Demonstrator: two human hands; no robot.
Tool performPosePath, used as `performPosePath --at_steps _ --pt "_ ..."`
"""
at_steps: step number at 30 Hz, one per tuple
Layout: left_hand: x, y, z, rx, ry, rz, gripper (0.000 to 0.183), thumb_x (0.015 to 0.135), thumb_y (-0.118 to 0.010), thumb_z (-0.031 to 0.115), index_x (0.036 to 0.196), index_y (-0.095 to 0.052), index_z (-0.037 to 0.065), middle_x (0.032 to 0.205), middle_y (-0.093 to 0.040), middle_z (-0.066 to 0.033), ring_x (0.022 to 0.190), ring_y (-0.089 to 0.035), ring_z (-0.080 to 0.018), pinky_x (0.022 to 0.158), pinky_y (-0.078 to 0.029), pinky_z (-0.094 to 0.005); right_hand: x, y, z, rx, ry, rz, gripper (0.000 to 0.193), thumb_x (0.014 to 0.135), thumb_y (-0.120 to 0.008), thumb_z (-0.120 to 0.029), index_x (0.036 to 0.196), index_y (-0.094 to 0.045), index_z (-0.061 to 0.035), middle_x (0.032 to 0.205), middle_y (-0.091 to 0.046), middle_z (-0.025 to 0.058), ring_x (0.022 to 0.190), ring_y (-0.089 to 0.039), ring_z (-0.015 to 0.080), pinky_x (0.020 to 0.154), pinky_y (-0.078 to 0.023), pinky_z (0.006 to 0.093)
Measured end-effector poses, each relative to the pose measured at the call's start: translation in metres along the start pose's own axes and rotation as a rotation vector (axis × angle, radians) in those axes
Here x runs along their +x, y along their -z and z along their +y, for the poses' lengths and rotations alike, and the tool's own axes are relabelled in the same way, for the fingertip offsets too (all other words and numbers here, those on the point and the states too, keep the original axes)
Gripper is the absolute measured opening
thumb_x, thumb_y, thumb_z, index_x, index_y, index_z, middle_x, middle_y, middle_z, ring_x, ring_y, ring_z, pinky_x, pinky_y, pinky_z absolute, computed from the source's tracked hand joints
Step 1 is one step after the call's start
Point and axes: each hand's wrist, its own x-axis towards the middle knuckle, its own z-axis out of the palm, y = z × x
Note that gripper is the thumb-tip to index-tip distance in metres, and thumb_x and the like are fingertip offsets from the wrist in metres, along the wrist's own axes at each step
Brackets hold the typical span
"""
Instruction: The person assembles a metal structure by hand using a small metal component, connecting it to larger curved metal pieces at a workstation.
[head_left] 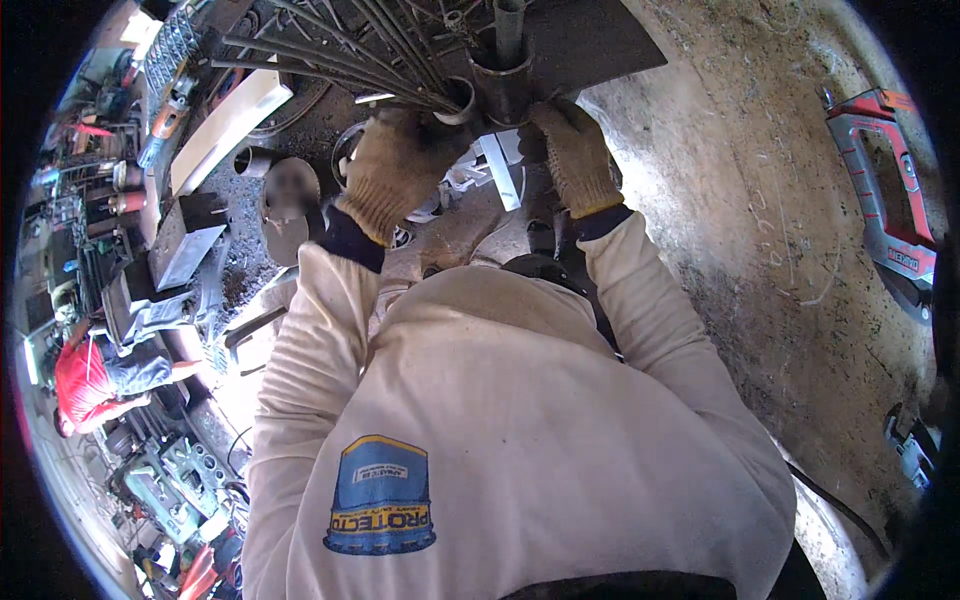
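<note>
My left hand (400, 165), in a brown knitted glove, is curled just below a short, pale-rimmed pipe cup (462, 103). Several long thin metal rods (350, 65) stand in that cup and fan out to the far left. My right hand (577, 155), gloved alike, is bent beside a dark metal cylinder (503, 90), which has a narrower grey tube (509, 30) standing in it. Fingertips of both hands are hidden, and what they grip cannot be made out. Between the hands, lower down, shows a bright flat strip (500, 172).
A dark metal plate (610, 45) lies at the far side. On the stained brown surface at right is a red-and-grey framed tool (880, 185). Leftward are a pale board (228, 125), an angle grinder (168, 115), and a person in red (85, 385) near machinery.
</note>
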Motion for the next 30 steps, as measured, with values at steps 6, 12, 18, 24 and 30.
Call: performPosePath --at_steps 6,12,18,24,30 --pt "0.026 0.006 -0.018 0.364 -0.266 -0.048 0.04 0.089 -0.066 0.034 0.119 -0.066 0.007 0.118 -0.068 -0.0165 0.106 -0.065 -0.0339 0.089 -0.053 -0.0425 0.009 0.01 0.01 -0.139 0.102 -0.025 0.023 0.093 -0.062 -0.023 0.101 -0.066 -0.001 0.084 -0.068 0.0072 0.071 -0.063 0.0153 0.067 -0.051 0.0294" --pt "0.052 -0.007 -0.045 0.835 -0.448 0.179 0.034 0.09 -0.062 0.031 0.117 -0.067 0.01 0.115 -0.069 -0.0123 0.107 -0.065 -0.0295 0.091 -0.052 -0.0402 0.013 0.012 0.008 -0.215 0.146 -0.04 0.024 0.092 -0.062 -0.022 0.104 -0.066 -0.0019 0.087 -0.068 0.007 0.073 -0.063 0.0149 0.069 -0.051 0.0295" --pt "0.074 -0.01 -0.056 0.851 -0.439 0.078 0.031 0.091 -0.06 0.03 0.115 -0.065 0.011 0.115 -0.069 -0.0113 0.108 -0.064 -0.0305 0.092 -0.052 -0.0388 0.009 0.008 0.006 -0.164 0.168 -0.012 0.022 0.093 -0.061 -0.021 0.104 -0.066 -0.0026 0.087 -0.068 0.0065 0.075 -0.062 0.0142 0.072 -0.05 0.0298" --pt "0.064 0.001 -0.024 0.221 -0.267 -0.084 0.033 0.101 -0.048 0.022 0.126 -0.061 0.007 0.119 -0.067 -0.0142 0.109 -0.065 -0.0286 0.092 -0.055 -0.039 0.007 0.011 0.002 -0.212 0.195 -0.02 0.018 0.094 -0.06 -0.018 0.102 -0.066 -0.0032 0.086 -0.067 0.0057 0.074 -0.06 0.0138 0.071 -0.049 0.0297" --pt "0.07 -0.001 -0.047 -0.199 -0.28 -0.154 0.032 0.101 -0.048 0.02 0.125 -0.061 0.005 0.118 -0.067 -0.0167 0.108 -0.065 -0.029 0.091 -0.055 -0.0384 0.004 0.007 -0.004 -0.213 0.177 -0.052 0.017 0.095 -0.059 -0.018 0.1 -0.064 -0.0032 0.083 -0.066 0.006 0.074 -0.061 0.014 0.069 -0.049 0.0295"
